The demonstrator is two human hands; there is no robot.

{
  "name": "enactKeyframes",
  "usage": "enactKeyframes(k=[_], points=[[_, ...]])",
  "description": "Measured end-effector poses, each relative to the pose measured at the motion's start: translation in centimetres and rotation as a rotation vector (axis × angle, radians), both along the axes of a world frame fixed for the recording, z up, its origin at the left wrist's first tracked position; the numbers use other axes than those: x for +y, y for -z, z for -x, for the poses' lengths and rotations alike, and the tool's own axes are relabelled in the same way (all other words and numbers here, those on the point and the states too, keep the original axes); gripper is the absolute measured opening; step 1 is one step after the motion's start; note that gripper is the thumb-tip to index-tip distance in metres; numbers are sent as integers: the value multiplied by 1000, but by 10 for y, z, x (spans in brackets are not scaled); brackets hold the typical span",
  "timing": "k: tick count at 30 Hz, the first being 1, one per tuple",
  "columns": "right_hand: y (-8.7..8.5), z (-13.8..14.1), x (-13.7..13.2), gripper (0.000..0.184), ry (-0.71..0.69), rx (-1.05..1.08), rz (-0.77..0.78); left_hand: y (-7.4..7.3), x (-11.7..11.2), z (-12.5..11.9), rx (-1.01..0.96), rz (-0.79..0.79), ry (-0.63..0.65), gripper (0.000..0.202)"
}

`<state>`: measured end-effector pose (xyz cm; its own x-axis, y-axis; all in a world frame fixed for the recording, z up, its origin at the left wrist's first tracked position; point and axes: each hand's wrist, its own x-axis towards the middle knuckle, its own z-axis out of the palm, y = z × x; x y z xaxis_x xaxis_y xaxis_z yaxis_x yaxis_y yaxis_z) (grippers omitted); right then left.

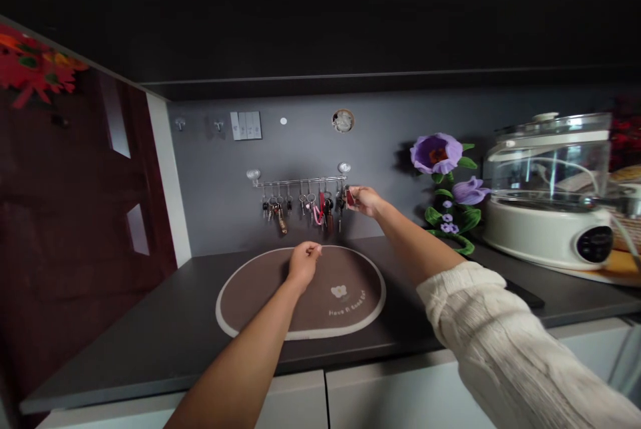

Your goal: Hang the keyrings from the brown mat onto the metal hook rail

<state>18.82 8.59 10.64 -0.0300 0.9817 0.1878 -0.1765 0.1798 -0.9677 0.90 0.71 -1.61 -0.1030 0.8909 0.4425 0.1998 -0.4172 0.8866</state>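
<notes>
A chrome key rail (299, 181) is fixed to the grey wall, with several key bunches (300, 207) hanging from its hooks. My right hand (367, 201) reaches to the rail's right end and pinches a small red key tag (350, 198) there. My left hand (303, 262) hovers over the brown oval mat (260, 299) on the dark counter, its fingers pinched together; whether it holds anything I cannot make out.
A glass-lidded white cooker (548, 195) stands at the right, with purple fabric flowers (443, 178) beside it. A dark red glossy door (75, 215) is on the left. A dark shelf (320, 21) overhangs the counter (150, 329). Light switches (245, 125) sit above the rail.
</notes>
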Motion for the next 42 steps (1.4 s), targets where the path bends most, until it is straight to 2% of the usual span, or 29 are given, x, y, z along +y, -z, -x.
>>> enactKeyframes(k=[8,26,29,31,35,37,40,42], points=[[0,2,8,13,15,-4,40,-1,0,0,-19,-4,-4,12],[27,-1,24,10,-1,-34,24,2,5,3,-34,2,-42,11],[31,-1,22,10,49,-42,31,4,7,4,-31,6,-52,11],[34,0,19,8,134,-62,44,4,9,5,-28,13,-70,12],[44,4,7,1,345,-94,85,5,11,8,-14,5,-116,14],[49,10,-6,2,394,-102,88,5,11,8,-7,-10,-132,14],[59,25,-37,5,371,-117,62,1,4,7,-25,-19,-133,17],[64,36,-61,12,281,-111,18,-4,-5,6,-63,-12,-108,30]])
